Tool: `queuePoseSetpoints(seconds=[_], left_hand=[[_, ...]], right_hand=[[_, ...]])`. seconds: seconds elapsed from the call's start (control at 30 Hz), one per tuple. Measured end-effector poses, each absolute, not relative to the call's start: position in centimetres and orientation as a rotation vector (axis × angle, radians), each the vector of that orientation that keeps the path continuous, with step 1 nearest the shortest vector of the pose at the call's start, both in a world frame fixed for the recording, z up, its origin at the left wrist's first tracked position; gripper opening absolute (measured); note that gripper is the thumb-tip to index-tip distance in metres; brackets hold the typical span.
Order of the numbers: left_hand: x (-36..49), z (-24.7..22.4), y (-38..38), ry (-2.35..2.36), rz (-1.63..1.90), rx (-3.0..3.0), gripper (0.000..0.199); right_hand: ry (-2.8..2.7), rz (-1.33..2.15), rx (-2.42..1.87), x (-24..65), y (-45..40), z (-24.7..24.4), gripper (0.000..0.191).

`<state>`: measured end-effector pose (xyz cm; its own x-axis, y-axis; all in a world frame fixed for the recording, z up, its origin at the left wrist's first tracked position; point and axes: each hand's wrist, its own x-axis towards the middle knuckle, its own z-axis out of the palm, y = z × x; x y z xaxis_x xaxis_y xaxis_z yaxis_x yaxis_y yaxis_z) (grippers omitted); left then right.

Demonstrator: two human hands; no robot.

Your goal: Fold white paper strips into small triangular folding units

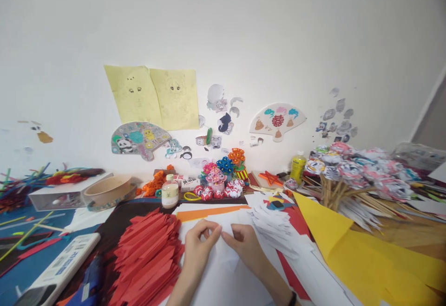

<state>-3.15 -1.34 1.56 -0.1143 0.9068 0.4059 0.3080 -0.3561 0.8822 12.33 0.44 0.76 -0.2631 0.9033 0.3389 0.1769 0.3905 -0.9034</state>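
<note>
My left hand and my right hand meet over white sheets in the middle of the table. Thumb and fingers of each are pinched together on a small piece of white paper, which barely stands out against the white below. To the left lies a heap of folded red paper strips. On the right, close to my right hand, is a pile of folded white paper strips. Orange paper shows just beyond my fingers.
A blue glue gun and a white power strip lie at the left. A glue bottle and small craft flowers line the wall. Paper flowers on sticks and yellow sheets cover the right.
</note>
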Motion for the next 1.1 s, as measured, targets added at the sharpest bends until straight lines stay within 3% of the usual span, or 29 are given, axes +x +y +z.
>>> queuePoseSetpoints(seconds=[0.2, 0.8, 1.1], left_hand=[[-3.4, 1.6, -1.0, 1.226, 1.384, 1.539, 0.03], [-3.4, 1.9, -1.5, 1.338, 1.408, 1.731, 0.023], [-3.5, 2.7, -1.6, 1.335, 1.275, 1.857, 0.035]], right_hand=[[-1.733, 1.001, -0.935, 12.6, 0.4, 1.0, 0.04], [-1.739, 1.066, -0.905, 12.6, 0.0, 1.6, 0.045], [-1.679, 1.029, -0.927, 12.9, 0.7, 1.2, 0.048]])
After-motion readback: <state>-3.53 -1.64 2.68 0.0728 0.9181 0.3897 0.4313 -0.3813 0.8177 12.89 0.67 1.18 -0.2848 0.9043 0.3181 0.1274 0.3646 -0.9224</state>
